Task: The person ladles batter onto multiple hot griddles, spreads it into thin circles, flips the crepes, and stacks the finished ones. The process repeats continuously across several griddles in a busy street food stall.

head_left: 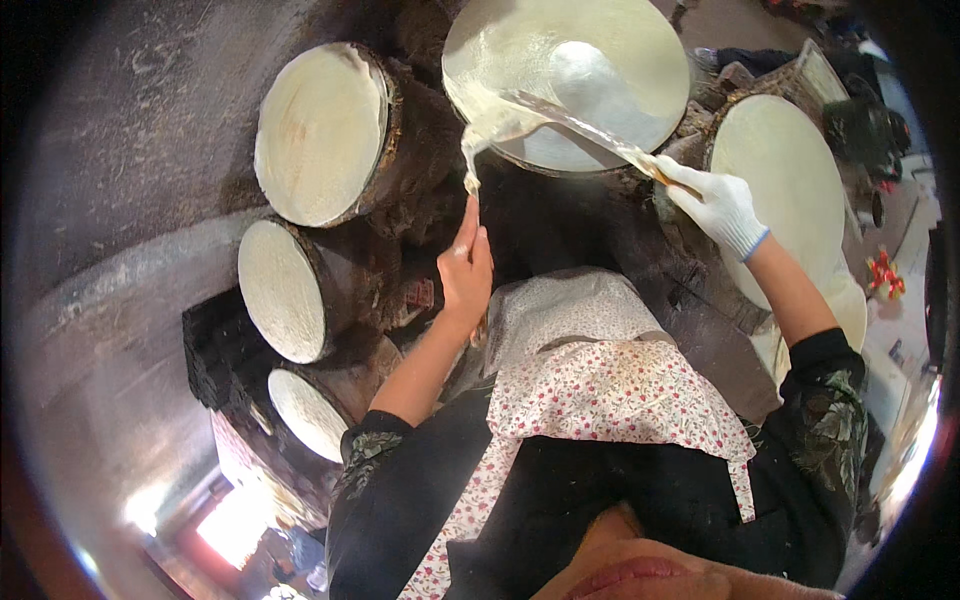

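Note:
My bare left hand [466, 275] is closed round a slim handled tool, its tip [472, 184] coated with pale batter. A strand of batter [490, 128] runs from that tip up to the near left edge of a large round griddle [640, 60]. In a white knit glove, my right hand [715, 205] grips a long flat spatula [580, 124] by its handle. The spatula's blade slants across the near part of the griddle and meets the batter at its far end. Pale batter covers the griddle's left side, and a shiny patch shows near its middle.
Round griddles with pale thin pancakes stand at left: a large one [318, 135], a smaller one [282, 290] and a third [308, 412]. At right is another pancake-covered griddle [775, 180]. A floral apron [610, 390] covers my front. Red flowers [885, 275] show at far right.

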`<state>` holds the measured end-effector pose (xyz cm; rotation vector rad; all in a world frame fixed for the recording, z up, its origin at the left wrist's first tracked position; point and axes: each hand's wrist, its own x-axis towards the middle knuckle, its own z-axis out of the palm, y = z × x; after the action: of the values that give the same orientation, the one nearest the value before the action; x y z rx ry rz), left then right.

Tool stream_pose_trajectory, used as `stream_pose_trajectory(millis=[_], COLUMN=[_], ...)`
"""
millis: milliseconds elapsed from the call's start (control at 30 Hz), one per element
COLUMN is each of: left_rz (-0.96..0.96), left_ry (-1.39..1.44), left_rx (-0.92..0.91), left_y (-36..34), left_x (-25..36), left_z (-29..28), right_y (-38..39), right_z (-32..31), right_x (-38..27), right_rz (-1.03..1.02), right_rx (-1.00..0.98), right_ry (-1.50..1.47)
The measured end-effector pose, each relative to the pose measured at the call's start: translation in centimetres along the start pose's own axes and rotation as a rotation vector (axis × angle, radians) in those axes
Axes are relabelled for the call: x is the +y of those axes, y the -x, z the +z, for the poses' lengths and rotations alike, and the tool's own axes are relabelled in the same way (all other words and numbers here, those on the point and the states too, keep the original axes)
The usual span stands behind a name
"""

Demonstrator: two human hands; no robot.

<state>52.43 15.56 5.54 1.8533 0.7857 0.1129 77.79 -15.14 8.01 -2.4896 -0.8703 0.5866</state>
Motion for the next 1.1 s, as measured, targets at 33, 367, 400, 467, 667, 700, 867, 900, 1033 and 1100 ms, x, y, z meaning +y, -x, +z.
stream_pose_trajectory(millis=[33, 367, 400, 467, 667, 700, 867, 900, 1033, 1100], left_rz=[-0.073, 0.821, 0.796, 0.705, 0.494, 0.466, 0.275, 0.247, 0.177, 0.199], left_ry=[0.04, 0.415, 0.453, 0.498, 0.483, 0.493, 0.54, 0.533, 0.474, 0.442], left_rx=[-0.061, -0.065, -0.051, -0.041, -0.024, -0.024, -0.067, -0.064, -0.15, -0.187], left_y=[0.7, -1.8, -1.4, -0.1, 2.0, 2.1, 3.1, 3.2, 3.4, 3.3], left_x=[0.3, 9.2, 9.5, 9.1, 4.2, 3.3, 0.5, 0.0, -1.6, -2.3], left_z=[-0.5, -11.6, -12.7, -14.6, -19.9, -20.6, -22.7, -22.7, -22.5, -22.6], right_y=[1.5, -4.2, -7.5, -13.3, -11.7, -9.6, -7.2, -8.2, -11.7, -9.8], right_z=[-0.3, 16.2, 17.9, 20.6, 22.4, 22.5, 24.0, 24.3, 24.0, 22.7], right_x=[-0.5, -19.3, -22.5, -27.6, -25.7, -24.6, -25.4, -26.3, -27.3, -24.9], right_rz=[0.082, 0.321, 0.258, 0.13, 0.348, 0.364, 0.558, 0.5, 0.302, 0.483], right_rx=[-0.025, 0.047, 0.104, 0.318, 0.49, 0.561, 0.657, 0.73, 0.546, 0.583], right_ry=[0.002, -1.342, -1.195, -0.635, -0.577, -0.619, -1.06, -1.137, -0.541, -0.456])
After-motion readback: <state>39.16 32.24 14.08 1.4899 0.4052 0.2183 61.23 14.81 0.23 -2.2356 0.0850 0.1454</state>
